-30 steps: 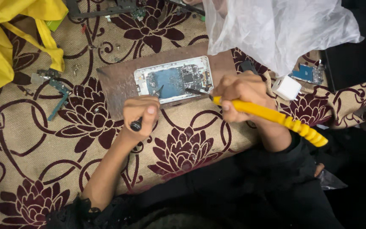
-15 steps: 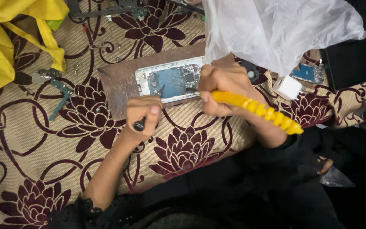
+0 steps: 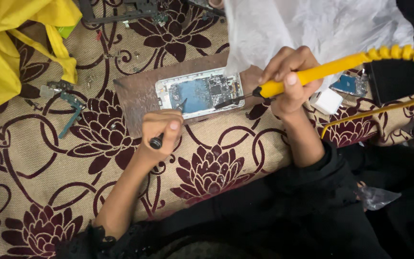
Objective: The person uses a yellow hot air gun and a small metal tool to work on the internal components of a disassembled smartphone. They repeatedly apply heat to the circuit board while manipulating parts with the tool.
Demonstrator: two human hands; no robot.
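Observation:
An opened phone [image 3: 198,93] lies on a brown board [image 3: 135,100], its blue shield and circuit board showing. My left hand [image 3: 161,132] grips black tweezers [image 3: 168,125] whose tips touch the phone's lower edge. A yellow soldering iron [image 3: 312,74] sits in my right hand [image 3: 291,76], and its dark tip rests on the circuit board at the phone's right end. The iron's ribbed yellow sleeve runs off to the upper right.
A yellow cloth bag [image 3: 10,43] lies at the upper left. Small phone parts [image 3: 65,96] lie left of the board. A white plastic bag [image 3: 307,29] hangs above the phone. A white charger block [image 3: 327,101] and a blue part [image 3: 348,84] sit at right. A black frame [image 3: 120,12] lies at the top.
My right hand drew the soldering iron to the right, so the hand now sits off the phone and only the tip reaches the board. The left hand holds still with the tweezers.

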